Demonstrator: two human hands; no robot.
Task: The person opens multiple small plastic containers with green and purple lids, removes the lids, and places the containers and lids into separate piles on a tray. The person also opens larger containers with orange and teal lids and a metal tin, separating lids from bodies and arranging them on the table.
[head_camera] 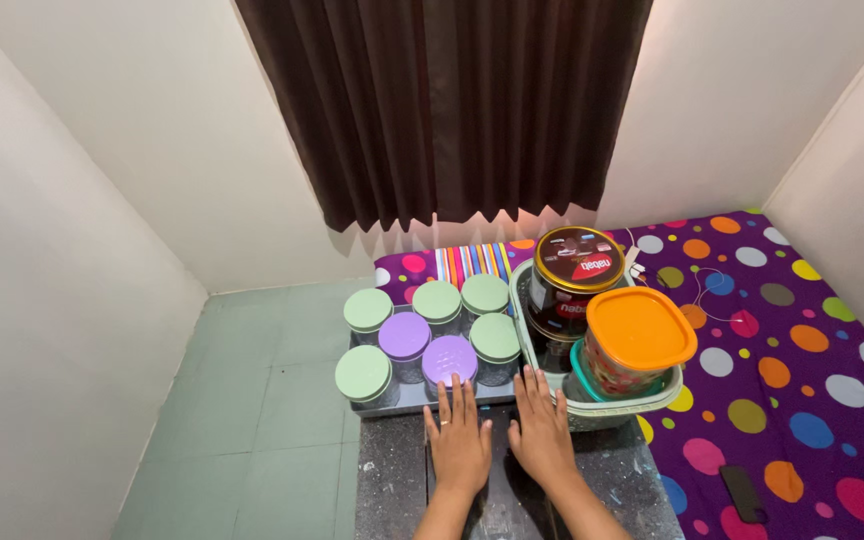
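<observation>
Both hands lie flat, fingers spread, gripping nothing: left hand [459, 445] and right hand [542, 432] on the dark tabletop [392, 490]

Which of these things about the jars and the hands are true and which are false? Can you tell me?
1. Both hands lie flat, palms down, on the dark surface. True: the left hand and right hand rest side by side.
2. All the small jars have purple lids. False: two purple-lidded jars stand among five green-lidded jars.
3. The orange-lidded container sits in the basket. True.
4. The right hand holds the round tin. False: it holds nothing; the tin stands in the basket.
5. The mattress cover is plain white. False: it is purple with coloured dots.
</observation>
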